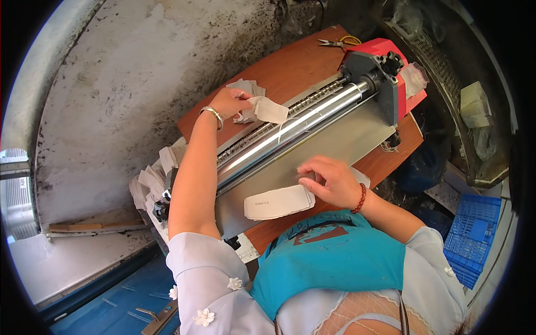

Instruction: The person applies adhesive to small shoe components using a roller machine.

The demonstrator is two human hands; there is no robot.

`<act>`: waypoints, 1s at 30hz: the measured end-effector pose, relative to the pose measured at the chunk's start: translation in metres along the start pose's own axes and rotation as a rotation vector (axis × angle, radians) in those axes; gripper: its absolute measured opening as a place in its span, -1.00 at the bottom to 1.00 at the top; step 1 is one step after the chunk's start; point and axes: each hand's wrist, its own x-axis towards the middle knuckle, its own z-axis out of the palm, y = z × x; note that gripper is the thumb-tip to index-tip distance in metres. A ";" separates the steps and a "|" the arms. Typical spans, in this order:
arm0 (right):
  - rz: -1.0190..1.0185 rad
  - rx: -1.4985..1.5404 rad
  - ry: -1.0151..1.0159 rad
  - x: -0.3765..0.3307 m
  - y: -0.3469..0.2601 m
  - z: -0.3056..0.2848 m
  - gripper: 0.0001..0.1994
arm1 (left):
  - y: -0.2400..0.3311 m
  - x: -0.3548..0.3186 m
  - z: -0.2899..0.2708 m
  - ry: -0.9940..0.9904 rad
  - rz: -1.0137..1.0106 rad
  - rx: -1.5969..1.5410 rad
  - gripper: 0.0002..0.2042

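Beyond the roller machine (318, 120), open room on the brown table (290, 64) reaches its far edge | left hand (229, 102) at machine's far side, thumb and fingers pinching curved pale piece (272, 111) | right hand (335, 181) on near side, half-curled at pale stack (279, 203), grip unclear | stack flat, round-cornered | stained wall (123, 72) behind machine

A reddish-brown wooden tabletop (290, 61) runs obliquely from near left to far right. Directly on it stands a long machine (296, 125) with a shiny steel roller, its right end housed in red and dark grey. Beyond the roller, left of centre, lies a loose pile of off-white flat pieces (249, 87). Pliers with yellow handles (333, 43) lie at the far edge, just beyond the red housing. Bare wood shows along the near right edge.
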 end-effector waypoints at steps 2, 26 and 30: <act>-0.122 -0.119 -0.015 0.002 -0.009 0.008 -0.82 | -0.001 0.002 -0.006 0.080 -0.012 -0.057 -0.79; -0.398 -0.330 -0.031 -0.001 -0.003 0.028 -0.70 | -0.057 0.051 0.004 0.151 -0.134 0.614 -0.63; -0.399 -0.414 -0.005 -0.005 -0.005 0.029 -0.71 | -0.023 0.034 0.007 0.129 -0.102 0.500 -0.65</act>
